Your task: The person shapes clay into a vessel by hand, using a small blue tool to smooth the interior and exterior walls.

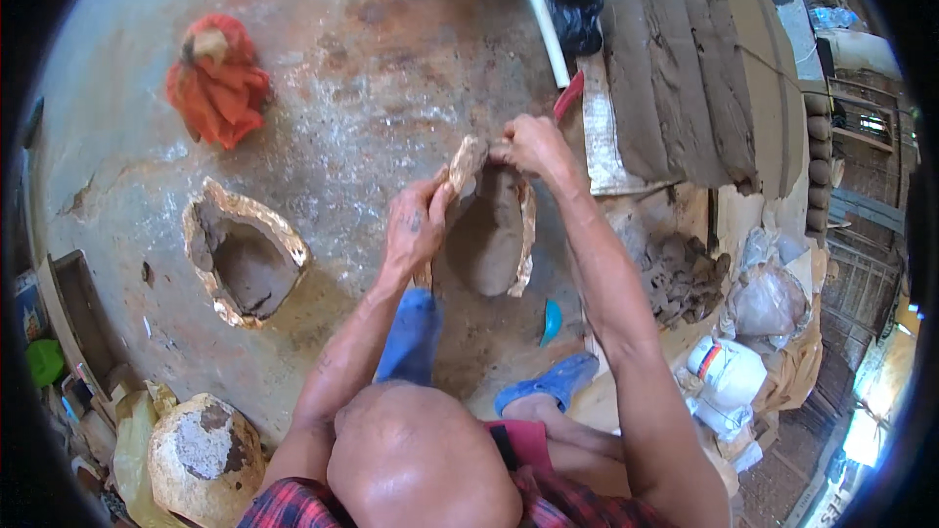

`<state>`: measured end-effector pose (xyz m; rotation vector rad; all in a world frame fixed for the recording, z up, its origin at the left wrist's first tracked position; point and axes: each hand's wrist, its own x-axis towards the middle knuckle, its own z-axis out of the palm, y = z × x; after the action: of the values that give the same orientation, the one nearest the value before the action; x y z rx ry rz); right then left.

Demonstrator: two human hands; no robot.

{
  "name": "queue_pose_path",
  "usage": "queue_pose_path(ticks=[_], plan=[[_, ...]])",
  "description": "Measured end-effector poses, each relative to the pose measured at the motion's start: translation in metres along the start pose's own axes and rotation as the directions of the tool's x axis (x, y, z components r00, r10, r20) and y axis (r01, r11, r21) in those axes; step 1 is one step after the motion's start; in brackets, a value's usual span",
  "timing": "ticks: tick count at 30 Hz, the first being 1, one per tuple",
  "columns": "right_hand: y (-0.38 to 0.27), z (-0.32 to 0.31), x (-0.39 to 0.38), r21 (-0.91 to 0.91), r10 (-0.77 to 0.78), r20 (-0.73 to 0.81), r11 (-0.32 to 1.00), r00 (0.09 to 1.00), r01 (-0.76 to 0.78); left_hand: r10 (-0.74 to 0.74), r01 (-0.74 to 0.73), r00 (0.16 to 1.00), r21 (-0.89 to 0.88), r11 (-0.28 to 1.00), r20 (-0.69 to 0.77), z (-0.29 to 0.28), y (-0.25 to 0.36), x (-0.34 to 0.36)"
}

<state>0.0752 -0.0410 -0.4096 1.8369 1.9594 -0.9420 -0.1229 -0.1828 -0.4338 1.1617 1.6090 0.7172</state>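
Note:
Between my feet stands a hollow plaster mould (pixel 527 244) with a chipped, pale rim, its inner wall lined with smooth grey-brown clay (pixel 483 252). My left hand (pixel 415 222) is closed on the left side of this rim. At the far end, my right hand (pixel 529 149) has its fingers bent together over the clay edge. Whatever they may hold is hidden. Just beyond the right wrist is a red strip-like piece (pixel 568 96). To the left rests a second, similar mould (pixel 292 240), also clay-lined, apart from both hands.
Long slabs of clay (pixel 694 78) are stacked at the right, with clay scraps (pixel 682 279) nearer. A white pipe (pixel 544 27) and black plastic bag (pixel 573 8) lie beyond. An orange-red cloth bundle (pixel 220 98) sits at far left; a teal curved piece (pixel 552 322) lies near my foot.

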Motion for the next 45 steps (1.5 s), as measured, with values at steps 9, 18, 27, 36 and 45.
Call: queue_pose_path(ticks=[9,18,27,36,45], plan=[[-0.002,0.005,0.005,-0.242,-0.048,-0.019,0.970,0.999,0.042,0.030,-0.033,0.999,-0.082,0.996,-0.035,0.003,-0.009,0.001],[0.018,0.021,-0.008,-0.176,-0.248,-0.180,0.960,0.952,0.217,0.052,-0.050,0.999,-0.104,0.993,0.013,0.005,-0.005,0.007],[-0.025,0.047,-0.088,-0.389,-0.212,-0.326,0.918,0.921,0.074,-0.006,0.010,0.999,-0.100,0.995,0.042,0.001,-0.011,0.004],[-0.014,0.067,-0.087,-0.447,-0.231,-0.328,0.892,0.916,0.065,-0.024,0.028,0.993,-0.034,0.999,0.119,0.010,-0.022,0.011],[0.001,0.025,-0.057,-0.019,-0.020,-0.087,1.000,0.996,0.018,-0.021,0.036,0.989,-0.099,0.994,0.149,0.007,-0.009,0.010]])
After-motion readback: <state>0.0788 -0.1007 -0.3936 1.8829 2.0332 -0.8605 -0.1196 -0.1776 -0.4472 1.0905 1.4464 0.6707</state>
